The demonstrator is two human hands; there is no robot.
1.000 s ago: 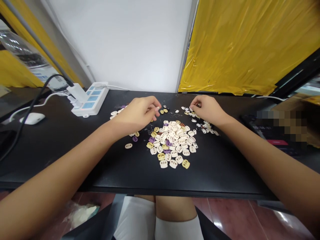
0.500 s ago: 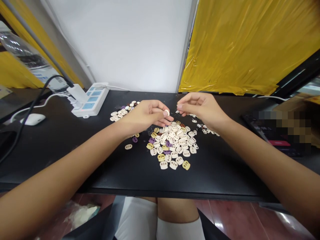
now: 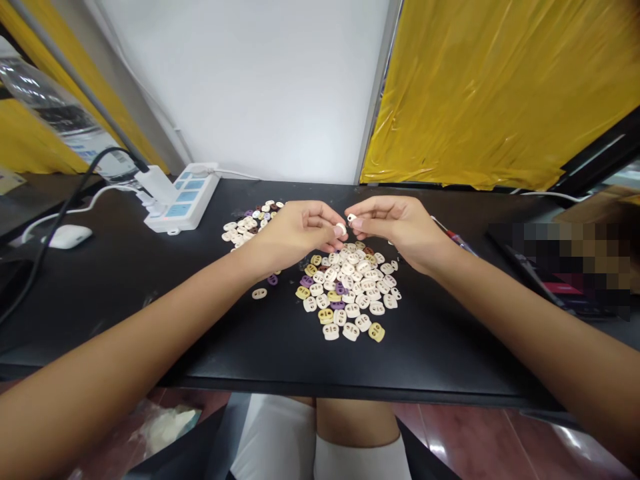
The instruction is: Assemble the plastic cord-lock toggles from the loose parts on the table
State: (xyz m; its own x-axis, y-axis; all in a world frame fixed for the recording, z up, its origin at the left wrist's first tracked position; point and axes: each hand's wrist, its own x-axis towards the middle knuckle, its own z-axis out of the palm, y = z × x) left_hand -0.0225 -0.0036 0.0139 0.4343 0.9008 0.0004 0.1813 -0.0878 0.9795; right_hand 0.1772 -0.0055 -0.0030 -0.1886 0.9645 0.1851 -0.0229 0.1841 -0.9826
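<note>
My left hand pinches a cream oval cord lock body between thumb and fingertips. My right hand holds a small white cord lock insert with a hole in it, close beside the body; a narrow gap seems to separate the two parts. Below both hands lies a heap of two-holed cord locks, mostly cream, with a few yellow, purple and brown ones. Behind my left wrist is a pile of oval pieces, partly hidden. A single cream oval piece lies near my left forearm.
On the left stand a white power strip with plugs, a white earphone case and a clear bottle. A pen lies behind my right wrist. A dark device is at the right. The black table's front edge is above my lap.
My right hand has lifted the small white insert from the table and moved left, up to my left hand. My left hand still holds the cream body.
</note>
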